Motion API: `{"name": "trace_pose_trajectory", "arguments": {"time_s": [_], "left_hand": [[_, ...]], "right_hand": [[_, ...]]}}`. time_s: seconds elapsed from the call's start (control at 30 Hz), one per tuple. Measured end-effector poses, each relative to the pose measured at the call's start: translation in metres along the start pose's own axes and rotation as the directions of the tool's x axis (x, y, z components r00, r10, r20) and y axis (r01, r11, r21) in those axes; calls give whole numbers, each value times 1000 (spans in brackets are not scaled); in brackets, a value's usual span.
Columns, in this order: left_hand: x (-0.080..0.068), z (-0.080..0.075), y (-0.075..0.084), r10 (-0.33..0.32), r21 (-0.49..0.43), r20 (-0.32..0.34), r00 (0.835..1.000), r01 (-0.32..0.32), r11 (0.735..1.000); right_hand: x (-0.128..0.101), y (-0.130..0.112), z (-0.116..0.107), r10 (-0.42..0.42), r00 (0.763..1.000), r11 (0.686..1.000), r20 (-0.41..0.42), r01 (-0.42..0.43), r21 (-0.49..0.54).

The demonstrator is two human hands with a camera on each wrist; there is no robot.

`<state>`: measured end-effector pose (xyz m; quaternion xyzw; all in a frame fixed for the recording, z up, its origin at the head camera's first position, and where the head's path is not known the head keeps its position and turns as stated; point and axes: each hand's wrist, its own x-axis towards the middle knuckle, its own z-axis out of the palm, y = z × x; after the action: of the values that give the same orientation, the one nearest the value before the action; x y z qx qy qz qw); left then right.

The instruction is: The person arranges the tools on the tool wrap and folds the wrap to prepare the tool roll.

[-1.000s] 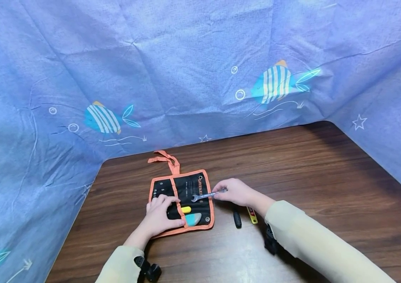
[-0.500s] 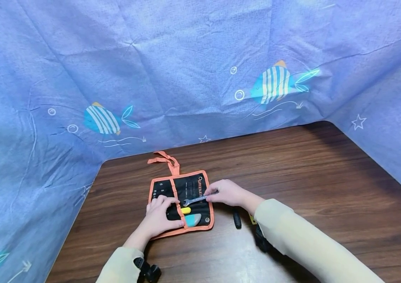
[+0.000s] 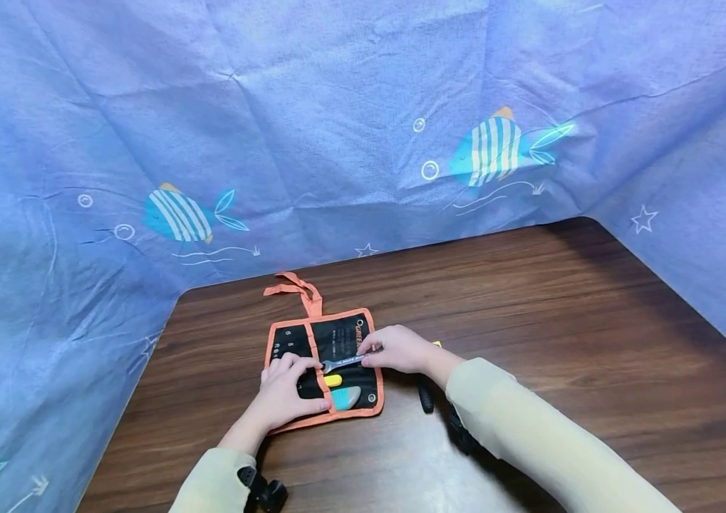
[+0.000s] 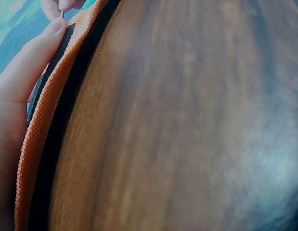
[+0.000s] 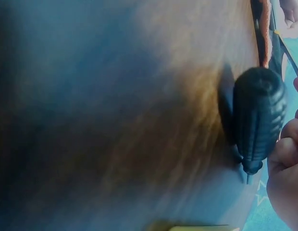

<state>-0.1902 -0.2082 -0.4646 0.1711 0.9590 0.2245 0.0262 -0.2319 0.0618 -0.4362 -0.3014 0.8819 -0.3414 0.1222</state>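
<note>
A black tool roll (image 3: pixel 345 335) with orange trim lies flat on the brown table (image 3: pixel 561 342). My left hand (image 3: pixel 288 388) rests on its left half, fingers on the cloth and thumb (image 4: pixel 29 62) along the orange edge (image 4: pixel 43 125). My right hand (image 3: pixel 395 349) pinches a small silver wrench (image 3: pixel 340 364) by one end. The wrench's other end lies over the roll's middle, close to my left fingertips. A yellow piece (image 3: pixel 334 380) and a teal piece (image 3: pixel 345 397) show in the roll's lower pockets.
A black ribbed tool handle (image 3: pixel 425 394) (image 5: pixel 258 120) lies on the table just right of the roll, under my right wrist, with a yellow item (image 3: pixel 436 343) beside it. Blue fish-print cloth (image 3: pixel 337 128) walls the table at the back and both sides.
My right hand has carried the wrench leftward, from the roll's right edge to its middle near my left fingers. The left hand has stayed on the roll.
</note>
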Motion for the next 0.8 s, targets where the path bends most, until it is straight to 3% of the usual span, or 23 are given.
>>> {"name": "trace_pose_trajectory", "arguments": {"time_s": [0.37,0.8], "left_hand": [[0,0,0,19,3,7,1000,-19,1000],[0,0,0,31,-1,4,999,-31,1000]], "right_hand": [[8,0,6,-32,999,999,32,33,-29],[20,-13,14,-32,999,991,10,33,-126]]}}
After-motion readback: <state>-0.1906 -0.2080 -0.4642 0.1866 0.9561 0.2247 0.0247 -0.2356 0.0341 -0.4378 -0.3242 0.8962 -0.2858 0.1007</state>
